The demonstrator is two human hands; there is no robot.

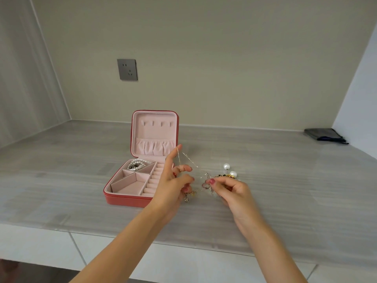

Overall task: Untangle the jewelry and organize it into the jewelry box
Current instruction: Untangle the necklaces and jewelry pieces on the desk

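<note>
Grey bench fills my view, running up to a plain wall with one socket. Dark pouch far right at the back, well apart from everything.

Jewelry box, red shell with pink lining, sits open left of centre, lid upright. Pearl strand is coiled in the far-left compartment; the other compartments and the ring rolls look bare from here.

My left hand is just right of the box, partly in front of its right edge. Index finger points up with a thin gold chain draped over it; lower fingers curl around small gold pieces near the palm. My right hand sits close beside it, thumb and fingertips pinching the chain's other end at a small knot of charms.

The chain runs high-left to low-right between the two hands, fairly taut. That diagonal is what the next pull depends on, I judge.

Jewelry tangle with two white pearl studs lies on the bench just behind my right hand. I can't tell if the chain links to it. Right hand is nearer the tangle; left is nearer the box.
</note>
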